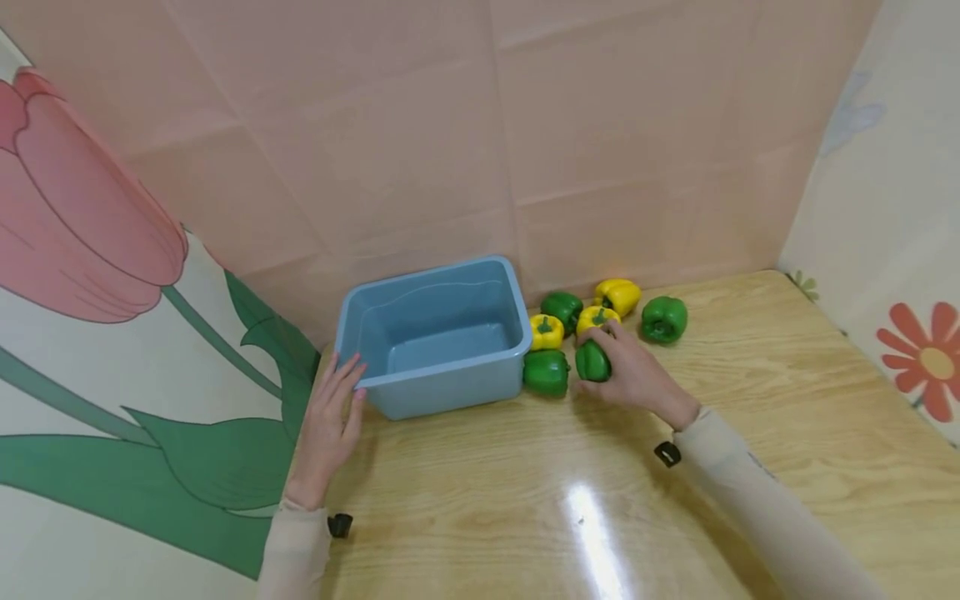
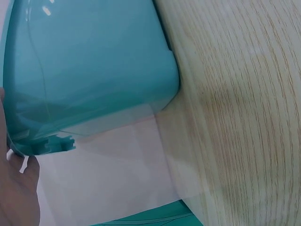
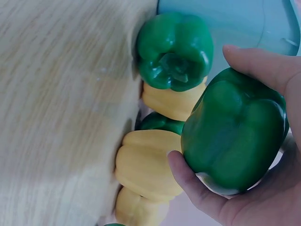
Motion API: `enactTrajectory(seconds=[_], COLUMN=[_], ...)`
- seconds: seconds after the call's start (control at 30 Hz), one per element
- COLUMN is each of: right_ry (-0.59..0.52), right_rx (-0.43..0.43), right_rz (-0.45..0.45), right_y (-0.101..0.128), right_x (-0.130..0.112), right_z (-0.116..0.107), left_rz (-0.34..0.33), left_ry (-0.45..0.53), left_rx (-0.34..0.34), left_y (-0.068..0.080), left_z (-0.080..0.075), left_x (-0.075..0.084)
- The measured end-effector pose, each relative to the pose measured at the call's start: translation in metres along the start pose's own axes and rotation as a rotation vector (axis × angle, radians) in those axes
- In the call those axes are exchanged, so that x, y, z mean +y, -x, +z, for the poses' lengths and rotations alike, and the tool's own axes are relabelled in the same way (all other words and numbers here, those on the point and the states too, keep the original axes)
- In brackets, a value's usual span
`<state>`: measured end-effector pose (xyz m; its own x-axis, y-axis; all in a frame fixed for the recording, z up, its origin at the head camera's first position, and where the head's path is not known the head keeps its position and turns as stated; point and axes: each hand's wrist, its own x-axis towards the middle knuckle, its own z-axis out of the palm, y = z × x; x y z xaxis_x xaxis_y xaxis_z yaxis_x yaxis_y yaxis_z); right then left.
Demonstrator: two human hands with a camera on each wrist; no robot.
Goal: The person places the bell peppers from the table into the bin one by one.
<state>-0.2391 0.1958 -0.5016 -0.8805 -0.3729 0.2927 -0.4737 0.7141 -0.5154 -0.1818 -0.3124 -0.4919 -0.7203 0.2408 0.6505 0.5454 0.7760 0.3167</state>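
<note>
A green bell pepper (image 1: 593,362) is gripped in my right hand (image 1: 636,373), thumb on one side and fingers on the other; the right wrist view shows this green bell pepper (image 3: 235,134) in front of the others. Just left of it, another green bell pepper (image 1: 546,372) lies against the blue bin (image 1: 450,385). Behind are a yellow pepper (image 1: 546,332), a second yellow one (image 1: 597,319) partly covered by my fingers, and a green one (image 1: 561,310). My left hand (image 1: 327,425) rests on the bin's front left corner, its fingers fairly straight over the rim.
Farther back lies a yellow pepper (image 1: 618,298), with a green pepper (image 1: 663,320) at the right of the group. The wooden table (image 1: 480,500) ends at a pink-covered wall (image 1: 375,150) behind. A wall with a painted tulip (image 1: 97,200) stands on the left.
</note>
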Motion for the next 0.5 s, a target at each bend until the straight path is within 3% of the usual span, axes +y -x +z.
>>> enactTrajectory(seconds=[0.5], right_ry=[0.006], right_rx=[0.043], right_rz=[-0.049], right_y=[-0.007], right_x=[-0.013], right_z=[-0.009], left_rz=[-0.031], left_ry=[0.014], left_rx=[-0.031], left_y=[0.001], left_z=[-0.002], left_x=[0.002])
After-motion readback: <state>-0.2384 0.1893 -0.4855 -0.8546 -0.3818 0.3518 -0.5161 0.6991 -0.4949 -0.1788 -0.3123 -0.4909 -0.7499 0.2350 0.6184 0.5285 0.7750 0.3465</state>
